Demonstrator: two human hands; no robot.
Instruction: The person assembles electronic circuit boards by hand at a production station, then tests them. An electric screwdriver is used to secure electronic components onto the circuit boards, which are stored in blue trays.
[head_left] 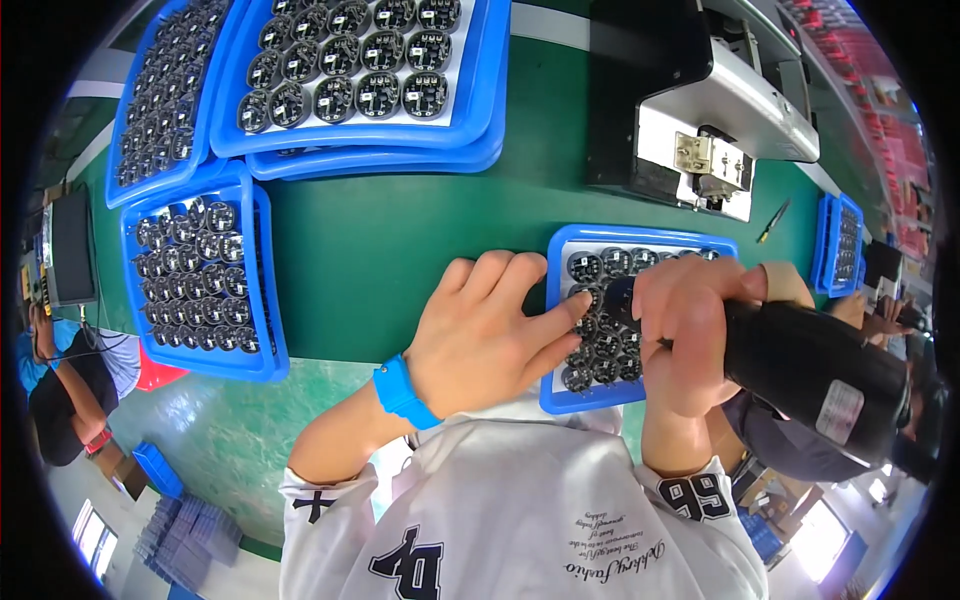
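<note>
In front of me a blue tray (590,402) holds rows of small round circuit boards (605,345). My left hand (490,325), with a blue band at its wrist, reaches over the tray's left rim. Its fingers are apart, and one fingertip touches a round board near the left edge. My right hand (690,325) is wrapped round a black power tool (815,370) above the right part of the tray. The tool's dark nose (622,300) points left over the boards, close to my left fingertip. Its tip and the boards beneath my right hand are hidden.
Stacked blue trays (375,140) of similar boards stand at the far left, with another tray (272,330) nearer. A black and silver machine (700,120) stands at the back right. A thin pen-like tool (773,222) lies beside it. Other people sit at both sides.
</note>
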